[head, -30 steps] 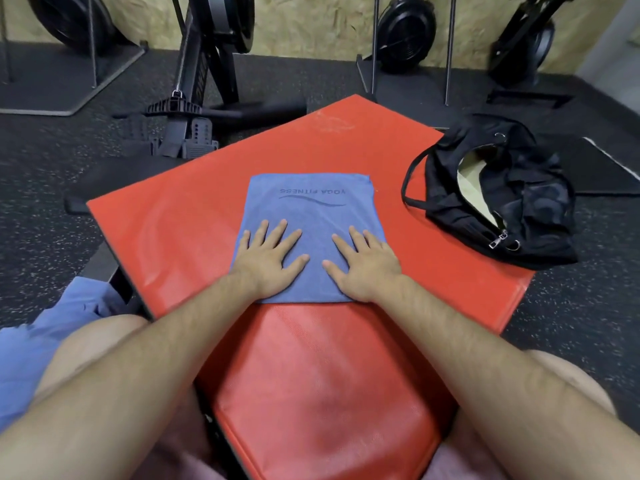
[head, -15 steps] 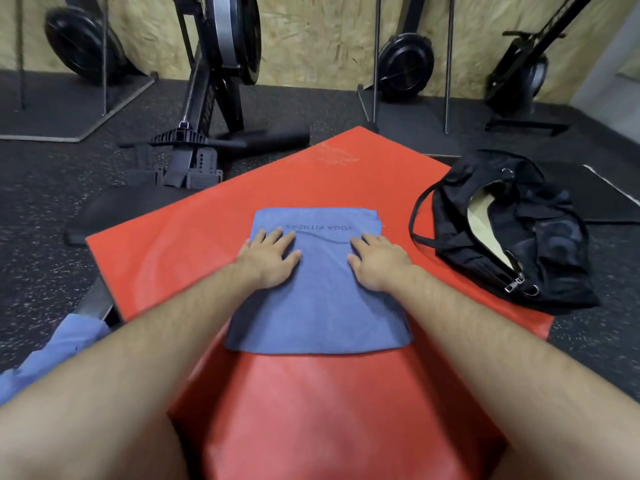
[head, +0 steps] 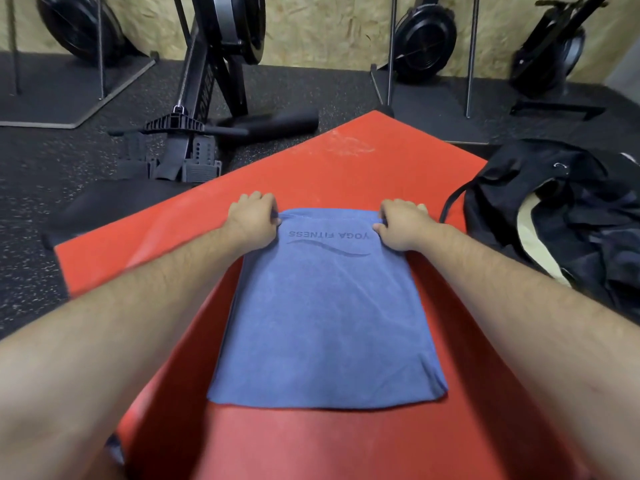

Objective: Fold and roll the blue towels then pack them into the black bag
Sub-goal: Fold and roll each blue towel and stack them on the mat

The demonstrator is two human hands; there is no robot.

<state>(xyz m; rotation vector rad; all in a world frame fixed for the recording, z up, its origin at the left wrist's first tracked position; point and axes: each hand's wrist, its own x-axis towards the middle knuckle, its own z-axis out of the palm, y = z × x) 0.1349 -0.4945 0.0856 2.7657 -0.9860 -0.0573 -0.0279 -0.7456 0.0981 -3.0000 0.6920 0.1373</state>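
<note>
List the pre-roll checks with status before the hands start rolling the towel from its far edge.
1. Left hand pinching far left corner: ok.
2. Right hand pinching far right corner: ok.
3. Blue towel folded, flat, no big wrinkles: ok.
4. Towel fully on red mat, bare mat beyond the near edge: ok.
5. Black bag unzipped, mouth open: ok.
6. Room inside bag: cannot tell.

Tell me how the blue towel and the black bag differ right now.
The blue towel lies flat and smooth on the red mat; the black bag sits crumpled, half off the mat's right edge. The left hand and right hand pinch the towel's far corners; nothing touches the bag. The bag gapes open, showing a pale lining.
</note>
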